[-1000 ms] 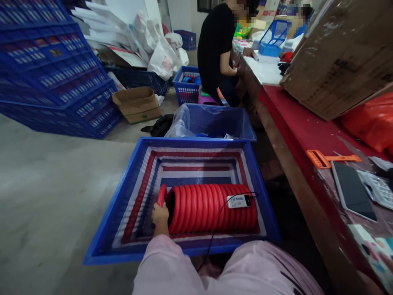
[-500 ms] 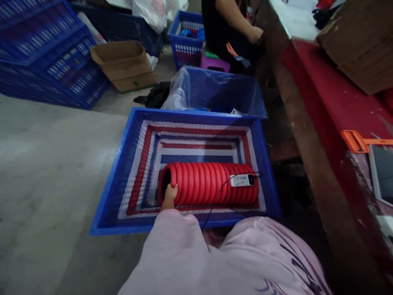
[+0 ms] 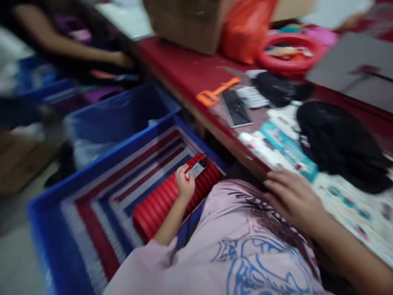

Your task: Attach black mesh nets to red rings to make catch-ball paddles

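A row of red rings (image 3: 159, 205) lies packed like a ribbed tube in the blue crate (image 3: 49, 217) with a striped lining. On its right end sits a small white device (image 3: 198, 168) with a black cable. My left hand (image 3: 185, 185) rests on the rings with its fingers closed round the device's near end. My right hand (image 3: 291, 196) lies flat on the edge of the red table (image 3: 187, 73), fingers stretched out, holding nothing. The picture is smeared by motion.
On the table lie an orange tool (image 3: 211, 95), a dark tablet (image 3: 236, 108), printed sheets (image 3: 346, 205), a black bag (image 3: 334, 143), a red ring (image 3: 288, 53), an orange bag (image 3: 245, 28) and a cardboard box (image 3: 184, 20). Another blue bin (image 3: 116, 114) stands behind the crate. Another person's arm (image 3: 61, 45) reaches in at upper left.
The view has swung right toward the table. My left hand moved from the left end of the rings to the white device at the right end. My right hand has come into view.
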The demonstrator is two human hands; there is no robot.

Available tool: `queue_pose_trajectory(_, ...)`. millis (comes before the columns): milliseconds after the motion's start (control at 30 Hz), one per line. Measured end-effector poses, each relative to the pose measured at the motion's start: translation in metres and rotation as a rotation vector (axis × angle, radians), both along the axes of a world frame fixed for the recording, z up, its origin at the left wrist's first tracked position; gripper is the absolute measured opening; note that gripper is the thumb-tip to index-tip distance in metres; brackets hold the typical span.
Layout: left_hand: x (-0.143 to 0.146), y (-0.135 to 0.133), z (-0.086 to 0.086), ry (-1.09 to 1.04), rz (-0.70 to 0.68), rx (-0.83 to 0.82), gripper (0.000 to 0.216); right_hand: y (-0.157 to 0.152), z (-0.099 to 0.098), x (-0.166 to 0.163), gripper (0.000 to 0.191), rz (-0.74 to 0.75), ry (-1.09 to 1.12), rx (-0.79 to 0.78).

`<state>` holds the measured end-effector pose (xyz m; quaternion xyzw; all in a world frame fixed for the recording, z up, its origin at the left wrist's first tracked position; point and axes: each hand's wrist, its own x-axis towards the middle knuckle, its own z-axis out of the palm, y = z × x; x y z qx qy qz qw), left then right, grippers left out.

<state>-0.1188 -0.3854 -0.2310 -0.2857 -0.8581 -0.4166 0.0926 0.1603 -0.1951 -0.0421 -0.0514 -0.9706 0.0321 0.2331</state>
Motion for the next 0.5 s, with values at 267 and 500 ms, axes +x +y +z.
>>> queue_pose_trajectory(267, 0.121, 0.15, 0.197, 0.512, -1.546, 0.591, 0.022, -0.128, -0.095, 0.152, 0.027, -0.897, 0.404, -0.888)
queue_pose_trajectory(500, 0.248, 0.224, 0.206, 0.501, -2.085, 0.224, 0.053, -0.233, -0.197, 0.246, 0.036, -2.133, 0.948, -1.159)
